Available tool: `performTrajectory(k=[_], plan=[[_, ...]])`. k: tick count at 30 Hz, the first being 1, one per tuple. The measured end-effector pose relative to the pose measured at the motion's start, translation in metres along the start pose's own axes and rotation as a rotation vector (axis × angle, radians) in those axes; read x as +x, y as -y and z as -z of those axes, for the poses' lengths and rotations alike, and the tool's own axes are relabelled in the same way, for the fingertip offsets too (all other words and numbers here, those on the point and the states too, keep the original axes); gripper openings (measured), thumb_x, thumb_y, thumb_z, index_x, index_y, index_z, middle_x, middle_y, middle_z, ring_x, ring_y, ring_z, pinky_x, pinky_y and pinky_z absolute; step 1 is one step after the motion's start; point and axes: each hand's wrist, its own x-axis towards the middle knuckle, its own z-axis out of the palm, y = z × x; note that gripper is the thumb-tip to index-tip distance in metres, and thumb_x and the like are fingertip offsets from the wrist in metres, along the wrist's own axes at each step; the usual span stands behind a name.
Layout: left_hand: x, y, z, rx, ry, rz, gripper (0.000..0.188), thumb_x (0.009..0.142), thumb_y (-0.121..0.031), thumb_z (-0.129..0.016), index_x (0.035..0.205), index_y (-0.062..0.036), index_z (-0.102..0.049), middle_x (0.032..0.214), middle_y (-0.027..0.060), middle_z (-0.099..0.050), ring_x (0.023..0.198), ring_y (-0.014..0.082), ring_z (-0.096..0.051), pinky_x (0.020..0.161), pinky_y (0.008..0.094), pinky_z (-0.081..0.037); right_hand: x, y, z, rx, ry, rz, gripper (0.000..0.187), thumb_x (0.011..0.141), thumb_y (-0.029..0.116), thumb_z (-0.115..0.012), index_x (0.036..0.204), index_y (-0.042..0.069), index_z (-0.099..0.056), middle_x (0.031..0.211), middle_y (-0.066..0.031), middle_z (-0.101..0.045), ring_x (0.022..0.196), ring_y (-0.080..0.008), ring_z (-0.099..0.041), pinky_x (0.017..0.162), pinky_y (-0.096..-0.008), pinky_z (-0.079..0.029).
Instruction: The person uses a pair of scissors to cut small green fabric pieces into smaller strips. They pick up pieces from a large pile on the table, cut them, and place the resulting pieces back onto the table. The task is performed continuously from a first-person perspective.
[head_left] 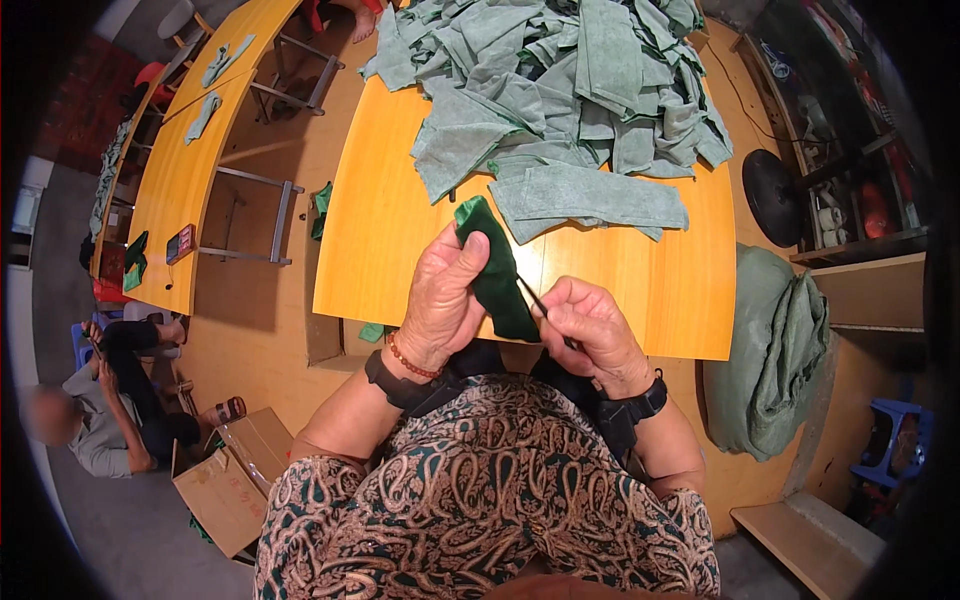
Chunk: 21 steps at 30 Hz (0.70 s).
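Just past the near edge of the table, my left hand grips a narrow piece of dark green velvety cloth, thumb on top near its upper end. My right hand pinches a thin dark tool, its slim end against the cloth's right edge. Whether the tool is a pair of tweezers or a plain rod cannot be made out. Beyond both hands lies a folded pale green cloth piece, in front of a large heap of similar pieces.
The yellow wooden table stands before me. Green bundled fabric sits at its right, near a black round base. Leftward are another long table, a cardboard box and a seated person. A blue stool is far right.
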Motion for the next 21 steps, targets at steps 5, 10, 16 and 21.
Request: performTrajectory(k=[5,10,16,21], plan=[[0.000,0.002,-0.003,0.114,-0.042,0.022,0.023,0.093,-0.018,-0.069,0.110,-0.0041,-0.061,0.097,-0.0016,-0.064,0.085,0.0065,-0.060,0.075,0.0214,-0.050,-0.003,0.009,0.007,-0.105,0.034,-0.061,0.016,0.095,0.018,-0.063,0.101,0.004,-0.060,0.067,-0.0053,-0.062,0.038,-0.0025,-0.037,0.033,-0.0170,-0.024],[-0.011,0.025,-0.007,0.273,-0.085,0.066,0.014,0.093,-0.014,-0.069,0.100,-0.0062,-0.061,0.092,-0.0021,-0.062,0.074,0.0052,-0.058,0.065,0.0225,-0.050,0.009,0.010,-0.004,-0.112,-0.030,0.006,0.014,0.095,0.017,-0.062,0.101,0.004,-0.059,0.069,-0.0061,-0.062,0.038,-0.0032,-0.038,0.034,-0.0182,-0.025],[-0.014,0.009,-0.014,0.127,-0.119,-0.028,0.014,0.096,-0.017,-0.065,0.102,-0.0056,-0.059,0.094,0.0003,-0.064,0.080,0.0067,-0.061,0.069,0.0226,-0.052,0.004,0.002,-0.011,-0.090,-0.041,-0.026,0.016,0.095,0.018,-0.062,0.103,0.004,-0.058,0.069,-0.0057,-0.062,0.039,-0.0036,-0.039,0.033,-0.0187,-0.025],[-0.006,0.011,-0.003,0.186,-0.140,-0.161,0.010,0.098,-0.015,-0.061,0.097,-0.0059,-0.056,0.092,0.0001,-0.064,0.080,0.0054,-0.059,0.073,0.0216,-0.051,-0.004,0.000,-0.008,-0.043,-0.050,-0.016,0.016,0.095,0.018,-0.061,0.104,0.004,-0.058,0.069,-0.0049,-0.062,0.038,-0.0036,-0.038,0.033,-0.0183,-0.025]])
